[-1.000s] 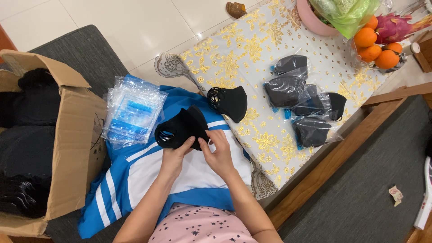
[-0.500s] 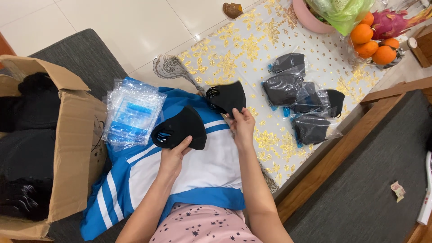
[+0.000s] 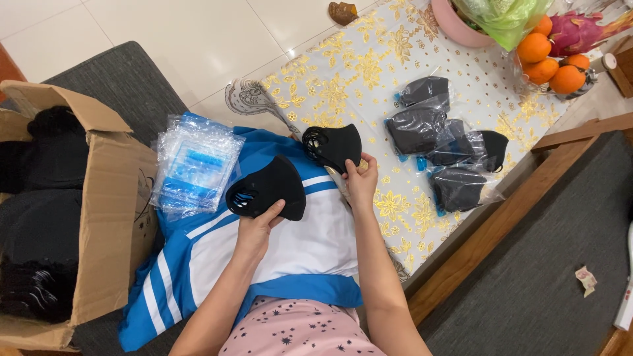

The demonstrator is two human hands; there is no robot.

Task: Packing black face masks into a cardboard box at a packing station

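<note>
The person's left hand [image 3: 254,227] pinches the lower edge of a black, cup-shaped fabric face mask with a round vent [image 3: 267,189], fingers pressed together beneath it and thumb on top, holding it over the blue-and-white striped cloth [image 3: 297,244] spread across the lap. The right hand [image 3: 361,184] grips a second black fabric mask of the same kind [image 3: 333,145] by its lower corner, fingers curled and closed on it, at the near left edge of the tabletop [image 3: 343,86], which wears a white cover printed with gold flowers. Toward the middle and right of that tabletop lie several black masks sealed in clear plastic bags [image 3: 442,142], glossy and crinkled, partly overlapping. A stack of empty clear bags with blue printing [image 3: 194,165] rests on the cloth's far left corner, just beside an open brown cardboard box [image 3: 109,198] filled with more dark masks. At the tabletop's far right corner stand a pink bowl [image 3: 455,26] and a pile of oranges [image 3: 547,59] next to a dragon fruit. The masks look soft, matte and lightly moulded, so each held by one edge may sag or fold, and a light pinch could let one slip onto the lap or floor. The slick bags seem prone to sliding off the sloping cloth if a forearm brushes them, and the overlapped packed masks could be nudged towards the tabletop's near edge.
</note>
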